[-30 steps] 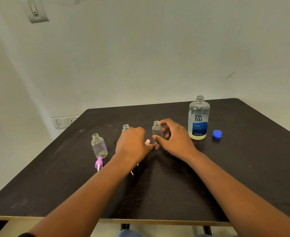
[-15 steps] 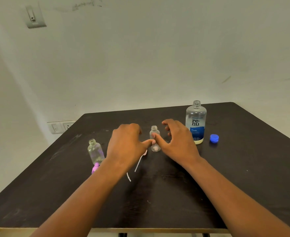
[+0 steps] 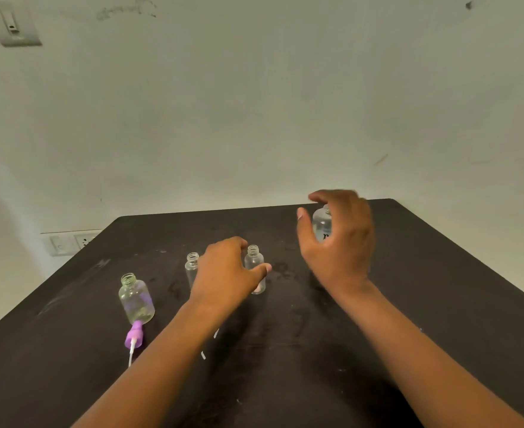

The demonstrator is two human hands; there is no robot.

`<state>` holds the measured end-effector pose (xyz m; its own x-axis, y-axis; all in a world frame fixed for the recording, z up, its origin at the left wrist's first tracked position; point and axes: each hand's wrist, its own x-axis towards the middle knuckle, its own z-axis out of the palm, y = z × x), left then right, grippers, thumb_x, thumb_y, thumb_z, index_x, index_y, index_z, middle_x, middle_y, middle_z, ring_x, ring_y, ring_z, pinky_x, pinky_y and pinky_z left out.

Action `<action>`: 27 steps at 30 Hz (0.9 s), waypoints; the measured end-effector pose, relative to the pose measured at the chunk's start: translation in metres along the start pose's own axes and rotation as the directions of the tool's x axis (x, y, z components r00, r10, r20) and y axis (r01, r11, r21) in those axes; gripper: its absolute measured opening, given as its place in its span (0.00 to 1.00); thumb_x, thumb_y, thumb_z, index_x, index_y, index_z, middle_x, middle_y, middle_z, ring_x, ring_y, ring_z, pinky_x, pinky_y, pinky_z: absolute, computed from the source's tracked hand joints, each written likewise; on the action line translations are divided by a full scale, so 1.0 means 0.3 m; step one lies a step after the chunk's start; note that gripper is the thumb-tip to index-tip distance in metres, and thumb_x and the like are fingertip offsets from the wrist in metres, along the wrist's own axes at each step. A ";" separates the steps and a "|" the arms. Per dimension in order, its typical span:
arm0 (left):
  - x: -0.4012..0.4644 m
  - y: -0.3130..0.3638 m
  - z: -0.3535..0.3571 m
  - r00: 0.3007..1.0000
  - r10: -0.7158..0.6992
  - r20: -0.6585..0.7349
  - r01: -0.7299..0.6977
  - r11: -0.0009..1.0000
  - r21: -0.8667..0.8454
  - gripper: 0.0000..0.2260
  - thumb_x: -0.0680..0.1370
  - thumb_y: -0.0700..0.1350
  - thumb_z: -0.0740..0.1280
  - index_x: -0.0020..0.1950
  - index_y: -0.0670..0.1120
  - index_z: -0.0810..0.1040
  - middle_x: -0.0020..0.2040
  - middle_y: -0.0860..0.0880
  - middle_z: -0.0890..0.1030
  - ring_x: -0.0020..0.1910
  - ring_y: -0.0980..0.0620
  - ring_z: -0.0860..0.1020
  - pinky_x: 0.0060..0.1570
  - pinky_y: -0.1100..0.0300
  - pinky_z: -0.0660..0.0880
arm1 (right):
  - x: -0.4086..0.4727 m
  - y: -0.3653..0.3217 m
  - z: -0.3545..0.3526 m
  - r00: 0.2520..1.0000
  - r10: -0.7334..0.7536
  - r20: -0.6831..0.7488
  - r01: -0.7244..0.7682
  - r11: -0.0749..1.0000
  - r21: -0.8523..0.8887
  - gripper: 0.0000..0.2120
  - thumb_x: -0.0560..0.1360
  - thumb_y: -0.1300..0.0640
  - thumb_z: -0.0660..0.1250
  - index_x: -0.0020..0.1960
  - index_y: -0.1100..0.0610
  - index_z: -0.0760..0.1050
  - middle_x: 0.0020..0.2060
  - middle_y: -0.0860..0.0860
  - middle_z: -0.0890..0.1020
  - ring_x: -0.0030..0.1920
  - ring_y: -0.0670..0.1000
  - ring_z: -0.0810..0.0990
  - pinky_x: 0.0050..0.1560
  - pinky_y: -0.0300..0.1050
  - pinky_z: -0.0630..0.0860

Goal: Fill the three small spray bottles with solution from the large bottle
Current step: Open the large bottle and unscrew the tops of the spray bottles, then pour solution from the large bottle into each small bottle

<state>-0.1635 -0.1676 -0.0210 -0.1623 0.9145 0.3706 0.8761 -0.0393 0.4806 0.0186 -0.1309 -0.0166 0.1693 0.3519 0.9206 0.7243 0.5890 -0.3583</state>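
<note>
Three small clear bottles stand uncapped on the dark table (image 3: 439, 304): the left small bottle (image 3: 136, 301), the middle small bottle (image 3: 191, 267), half hidden behind my left hand, and the right small bottle (image 3: 254, 264). My left hand (image 3: 226, 273) wraps the right small bottle, with the thumb across its front. My right hand (image 3: 338, 242) is raised, its fingers spread and curved in front of the large clear bottle (image 3: 320, 225), and it is not closed on it. Most of the large bottle is hidden.
A purple spray cap (image 3: 134, 336) with a white tube lies in front of the left small bottle. White tube pieces (image 3: 203, 355) show beside my left forearm. Something pink shows at the right small bottle's base. A wall socket (image 3: 69, 242) lies beyond the table's left edge.
My right hand has left the right small bottle and risen to the right, up to the large bottle. My left hand has closed around the right small bottle. The camera has tilted up.
</note>
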 end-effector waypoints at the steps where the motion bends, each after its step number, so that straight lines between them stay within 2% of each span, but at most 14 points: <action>1: 0.006 0.002 0.004 1.000 -0.017 0.012 0.017 1.000 0.008 0.23 0.74 0.59 0.78 0.64 0.48 0.83 0.59 0.50 0.86 0.57 0.50 0.83 0.57 0.56 0.78 | 0.024 0.023 -0.010 1.000 -0.001 -0.017 0.001 1.000 -0.004 0.11 0.76 0.53 0.74 0.55 0.57 0.80 0.50 0.51 0.81 0.49 0.53 0.77 0.50 0.42 0.71; 3: 0.016 0.006 0.010 0.998 -0.047 0.034 0.046 0.999 0.025 0.21 0.74 0.59 0.78 0.61 0.49 0.83 0.56 0.50 0.86 0.55 0.49 0.84 0.54 0.55 0.79 | 0.066 0.077 -0.024 0.999 0.013 -0.033 -0.013 1.000 0.002 0.12 0.76 0.52 0.73 0.56 0.57 0.79 0.52 0.51 0.81 0.51 0.54 0.77 0.53 0.43 0.70; 7: 0.036 0.011 0.026 0.995 -0.086 0.054 0.085 0.996 0.033 0.17 0.74 0.57 0.78 0.57 0.49 0.83 0.52 0.49 0.86 0.53 0.46 0.84 0.54 0.53 0.80 | 0.108 0.174 -0.025 0.998 0.054 0.014 -0.055 0.996 0.066 0.14 0.77 0.48 0.71 0.58 0.56 0.78 0.53 0.50 0.81 0.52 0.53 0.77 0.53 0.53 0.75; 10: 0.050 0.014 0.034 0.995 -0.086 0.051 0.085 0.996 0.018 0.14 0.75 0.54 0.78 0.56 0.48 0.84 0.51 0.48 0.86 0.52 0.45 0.85 0.53 0.53 0.80 | 0.095 0.226 -0.017 0.997 0.037 0.067 -0.043 0.996 0.084 0.15 0.77 0.47 0.72 0.59 0.54 0.77 0.53 0.48 0.81 0.52 0.52 0.77 0.50 0.52 0.76; 13: 0.063 0.026 0.036 0.999 -0.042 0.018 0.042 0.998 -0.048 0.13 0.74 0.55 0.79 0.53 0.50 0.85 0.48 0.52 0.86 0.49 0.49 0.84 0.46 0.58 0.77 | 0.059 0.259 -0.016 0.993 0.050 0.107 -0.062 0.992 0.107 0.17 0.76 0.45 0.72 0.60 0.54 0.77 0.53 0.47 0.80 0.52 0.50 0.77 0.50 0.50 0.76; 16: 0.072 0.061 0.040 0.998 0.056 -0.035 -0.060 0.988 -0.142 0.11 0.75 0.59 0.77 0.53 0.56 0.84 0.46 0.58 0.84 0.46 0.58 0.82 0.39 0.68 0.69 | 0.038 0.275 -0.024 0.983 0.083 0.164 -0.104 0.987 0.124 0.22 0.76 0.41 0.71 0.63 0.54 0.76 0.56 0.46 0.79 0.54 0.48 0.77 0.52 0.50 0.78; 18: 0.080 0.089 0.054 0.989 0.116 -0.087 -0.129 0.976 -0.175 0.12 0.78 0.61 0.73 0.56 0.57 0.82 0.48 0.59 0.84 0.47 0.59 0.81 0.40 0.69 0.68 | 0.030 0.287 -0.030 0.970 0.094 0.224 -0.123 0.985 0.119 0.26 0.75 0.38 0.70 0.65 0.53 0.75 0.57 0.46 0.79 0.55 0.48 0.78 0.53 0.52 0.79; 20: 0.091 0.117 0.074 0.977 0.169 -0.127 -0.191 0.962 -0.194 0.15 0.80 0.61 0.69 0.63 0.56 0.79 0.54 0.57 0.84 0.49 0.57 0.81 0.43 0.66 0.70 | 0.021 0.299 -0.033 0.953 0.096 0.288 -0.134 0.984 0.114 0.28 0.74 0.37 0.71 0.68 0.52 0.74 0.59 0.45 0.79 0.57 0.48 0.79 0.54 0.52 0.81; 24: 0.111 0.162 0.113 0.955 0.253 -0.153 -0.284 0.929 -0.237 0.23 0.84 0.61 0.64 0.77 0.56 0.71 0.66 0.51 0.80 0.60 0.50 0.80 0.57 0.56 0.76 | 0.014 0.319 -0.033 0.923 0.096 0.372 -0.138 0.986 0.089 0.31 0.73 0.34 0.71 0.70 0.49 0.72 0.60 0.44 0.80 0.56 0.46 0.79 0.54 0.52 0.81; 27: 0.116 0.180 0.133 0.950 0.257 -0.179 -0.299 0.912 -0.279 0.27 0.84 0.63 0.61 0.82 0.58 0.64 0.64 0.50 0.78 0.57 0.53 0.78 0.58 0.55 0.77 | 0.007 0.323 -0.029 0.905 0.124 0.407 -0.165 0.984 0.067 0.33 0.72 0.32 0.71 0.71 0.46 0.70 0.60 0.43 0.80 0.56 0.45 0.79 0.55 0.52 0.82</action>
<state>-0.1037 -0.1218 -0.0137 -0.0100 0.7866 0.6174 0.7213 -0.4220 0.5493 0.0950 -0.0795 -0.0481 -0.0292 0.6873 0.7258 0.6400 0.5706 -0.5146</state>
